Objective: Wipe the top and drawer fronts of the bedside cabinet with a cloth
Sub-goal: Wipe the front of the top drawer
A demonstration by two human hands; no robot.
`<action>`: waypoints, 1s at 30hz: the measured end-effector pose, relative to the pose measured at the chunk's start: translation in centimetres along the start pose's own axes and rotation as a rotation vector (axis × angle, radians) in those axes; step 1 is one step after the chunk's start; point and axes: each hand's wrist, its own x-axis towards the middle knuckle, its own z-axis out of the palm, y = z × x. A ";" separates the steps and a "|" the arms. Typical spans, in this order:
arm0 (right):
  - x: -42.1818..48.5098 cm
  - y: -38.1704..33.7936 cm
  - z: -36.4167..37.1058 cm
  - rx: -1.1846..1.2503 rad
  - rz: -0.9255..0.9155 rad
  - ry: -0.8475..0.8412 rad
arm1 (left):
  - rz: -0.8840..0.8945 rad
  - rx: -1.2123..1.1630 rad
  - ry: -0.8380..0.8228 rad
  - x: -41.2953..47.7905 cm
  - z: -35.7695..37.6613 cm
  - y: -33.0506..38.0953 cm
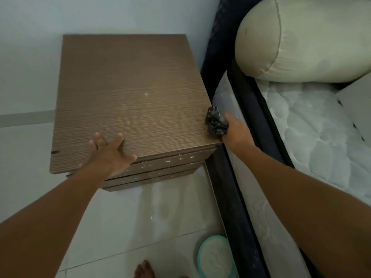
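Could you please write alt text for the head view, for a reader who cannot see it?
A person's right hand presses a dark cloth against the right edge of a brown cabinet top, while the left hand rests flat on its front edge. A mattress with a cream pillow lies to the right, above a pale tiled floor.

The cabinet (130, 97) stands on the floor (140, 227) with its back to the wall (100, 15). The bed (301, 137) lies just right of it, a bolster (301, 41) on the mattress at the far end. The left hand (110, 155) rests on the cabinet's top at the near edge, above the drawer fronts (170, 167). The right hand (236, 133) presses a cloth (215, 121) against the top's right edge, between cabinet and bed. A mat (212, 257) lies on the floor near the bed, a foot (143, 269) left of it.
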 end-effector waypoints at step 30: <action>-10.8 3.4 12.1 0.555 0.022 0.611 | 0.259 0.070 0.315 -1.5 1.0 -0.9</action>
